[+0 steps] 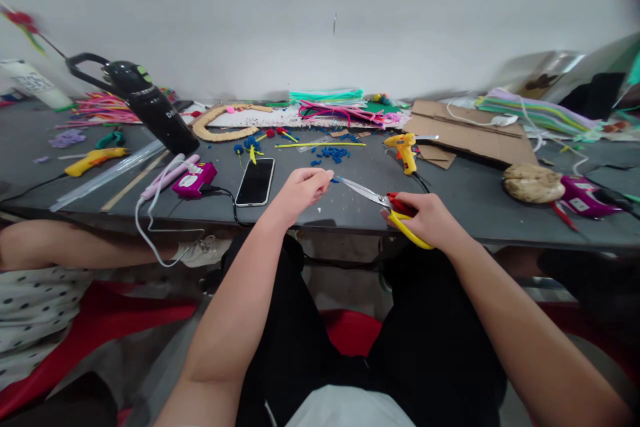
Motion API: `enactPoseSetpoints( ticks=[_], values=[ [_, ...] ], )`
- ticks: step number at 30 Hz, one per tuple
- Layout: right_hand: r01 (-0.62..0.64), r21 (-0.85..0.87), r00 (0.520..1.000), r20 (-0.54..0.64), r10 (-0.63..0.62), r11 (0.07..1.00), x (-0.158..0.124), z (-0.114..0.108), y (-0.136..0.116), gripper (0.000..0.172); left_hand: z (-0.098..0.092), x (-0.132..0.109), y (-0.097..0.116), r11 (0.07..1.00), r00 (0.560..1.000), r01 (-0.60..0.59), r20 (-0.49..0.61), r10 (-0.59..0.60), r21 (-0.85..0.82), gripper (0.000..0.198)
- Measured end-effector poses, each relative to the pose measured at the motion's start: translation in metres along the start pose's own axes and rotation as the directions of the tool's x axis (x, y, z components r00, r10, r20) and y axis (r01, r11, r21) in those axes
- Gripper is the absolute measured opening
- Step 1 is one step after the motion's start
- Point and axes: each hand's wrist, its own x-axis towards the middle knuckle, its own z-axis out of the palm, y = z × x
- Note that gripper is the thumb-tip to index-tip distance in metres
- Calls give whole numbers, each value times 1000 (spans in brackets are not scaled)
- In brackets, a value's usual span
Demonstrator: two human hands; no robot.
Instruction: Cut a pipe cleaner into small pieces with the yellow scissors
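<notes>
At the front edge of a grey desk (473, 207), a seated person worked with both hands held out over the surface. The left hand (306, 191) had its thumb and fingertips pinched together on a tiny blue piece (336, 179), mostly hidden by the fingers. Opposite, the right hand (426, 217) was wrapped around the red and yellow handles of a pair of scissors (383, 200). The blades lay almost together and pointed at the blue piece; I could not tell whether their tips touched it.

Just beyond the hands, short blue clippings (337, 154) lay scattered on the desk, with a long yellow-green pipe cleaner (320, 145) stretched out behind them. Near the scissors rested a yellow hot glue gun (406, 152), its black cord trailing toward the right hand. A smartphone (255, 182) lay near the left hand, its dark screen facing up. To its left sat a purple box (195, 180) with a black cable, just beside a pink wand-shaped tool (171, 177).

Farther back, near the pale wall (250, 20), lay a bundle of magenta pipe cleaners (340, 113) and a turquoise bundle (325, 96). Flat brown cardboard (465, 130) lay to the right, and a black bottle (157, 113) stood off to the left.
</notes>
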Motion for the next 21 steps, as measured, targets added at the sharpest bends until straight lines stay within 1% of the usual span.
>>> enactPoseSetpoints(
  ticks=[7,12,17,21],
  values=[
    [-16,-50,1000,-5,15,999,0,-2,1,28,-5,-1,-3,997,999,-54,13,53,53,40],
    [-19,4,1000,2,19,1000,-2,-2,-1,31,-10,0,-8,978,990,-138,18,137,158,39],
    [-23,-7,1000,3,23,1000,-2,-2,1,31,-10,1,-9,955,985,-164,-11,171,246,40],
    [-10,-29,1000,5,10,1000,-2,-2,2,29,-7,0,-7,947,985,-153,-30,168,282,39]
  ],
)
